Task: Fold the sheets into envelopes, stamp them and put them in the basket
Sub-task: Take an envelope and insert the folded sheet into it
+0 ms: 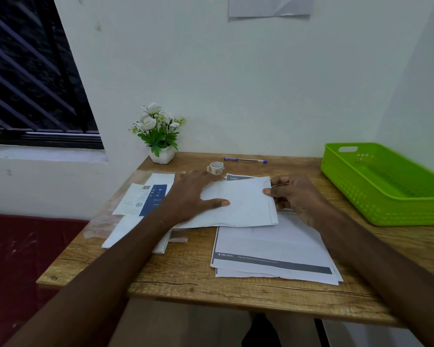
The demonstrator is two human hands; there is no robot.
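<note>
toward the near edge of the wooden table (190, 276), right of centre, lies a stack of printed sheets (273, 249), the top one showing a dark band with the words "end goal". the folded sheet (238, 204) lies just beyond, its near edge overlapping the far part of that stack. the left hand (189, 196) rests flat on the folded sheet's left portion, fingers straight and spread, thumb stretched out along the paper toward its middle. the right hand (296, 196) holds the sheet's right edge: the thumb lies on top of the paper, the curled fingers sit behind and under it, pinching it. under the left forearm, toward the left edge, lie further papers (135, 231), among them a white and blue printed leaflet (145, 199). a green basket (376, 186) stands at the right edge, well apart from the folded sheet. beyond the hands a roll of tape (216, 168) stands near the far edge, a blue pen (245, 160) behind it. a white pot of flowers (160, 136) occupies the far left corner.
</note>
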